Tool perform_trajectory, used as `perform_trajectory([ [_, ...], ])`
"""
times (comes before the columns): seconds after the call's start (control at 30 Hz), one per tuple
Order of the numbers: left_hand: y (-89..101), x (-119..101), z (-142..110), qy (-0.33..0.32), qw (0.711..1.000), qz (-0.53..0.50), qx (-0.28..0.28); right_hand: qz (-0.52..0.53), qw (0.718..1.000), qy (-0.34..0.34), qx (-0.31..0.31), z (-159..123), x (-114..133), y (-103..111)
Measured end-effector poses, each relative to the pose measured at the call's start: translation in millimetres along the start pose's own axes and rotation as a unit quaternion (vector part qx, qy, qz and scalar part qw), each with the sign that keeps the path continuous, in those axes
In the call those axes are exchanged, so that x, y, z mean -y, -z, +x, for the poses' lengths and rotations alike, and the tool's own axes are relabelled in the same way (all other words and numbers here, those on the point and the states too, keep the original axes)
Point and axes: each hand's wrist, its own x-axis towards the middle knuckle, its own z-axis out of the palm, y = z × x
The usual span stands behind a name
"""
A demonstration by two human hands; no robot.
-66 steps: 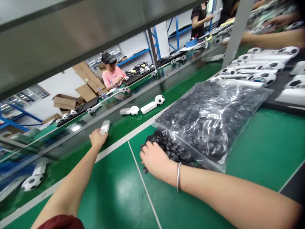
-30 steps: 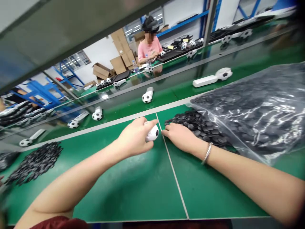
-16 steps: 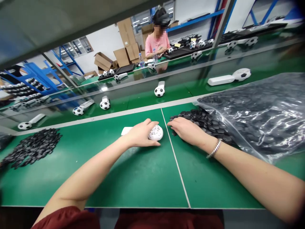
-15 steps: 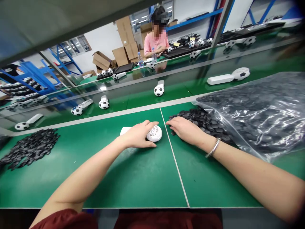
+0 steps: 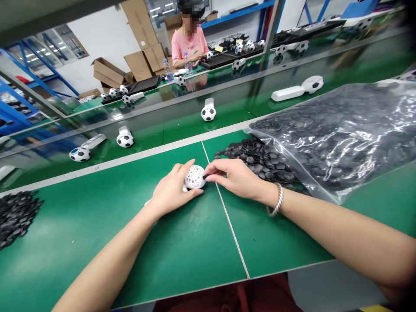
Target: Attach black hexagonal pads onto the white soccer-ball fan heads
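Note:
My left hand [image 5: 170, 190] is closed around a white football-shaped fan [image 5: 195, 177] that rests on the green bench [image 5: 182, 242]. The fan's white grille head faces up. My right hand [image 5: 234, 177] pinches a small black piece [image 5: 204, 177] against the right side of that head. Just beyond my right hand lies a loose pile of black pieces [image 5: 260, 158], spilled from a large clear bag [image 5: 338, 130] full of them.
Behind the bench runs a conveyor [image 5: 156, 130] carrying several finished football fans [image 5: 208, 113]. Another pile of black pieces [image 5: 14, 212] lies at the far left. A person in a pink shirt [image 5: 188, 41] sits across the line, with cardboard boxes [image 5: 110, 71] behind.
My left hand took a white fan from the conveyor and set it on the bench. My right hand left the black pile and now pinches a piece at the fan's head.

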Motion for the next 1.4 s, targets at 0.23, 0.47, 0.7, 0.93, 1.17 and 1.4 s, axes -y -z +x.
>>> perform_trajectory([
  [0.23, 0.1, 1, 0, -0.009, 0.999, -0.03, 0.002, -0.02, 0.996, 0.071, 0.04, -2, 4, -15],
  [0.47, -0.7, 2, 1, -0.011, 0.999, -0.036, -0.004, -0.05, 0.997, 0.06, 0.007, 0, 3, -23],
  [0.7, 0.6, 3, 0, -0.013, 0.999, -0.05, -0.007, 0.013, 0.999, 0.009, -0.031, -1, -3, -26],
  [0.93, 1.4, 3, 1, -0.019, 0.998, -0.055, 0.0, 0.034, 0.999, -0.016, 0.005, 0, 0, -26],
  [1.17, 1.1, 6, 2, -0.024, 0.997, -0.068, 0.0, 0.048, 0.998, -0.034, 0.01, 0, -1, -23],
  [1.4, 4.7, 7, 1, -0.035, 0.996, -0.083, 0.009, 0.033, 0.999, -0.032, 0.01, 1, 0, -25],
])
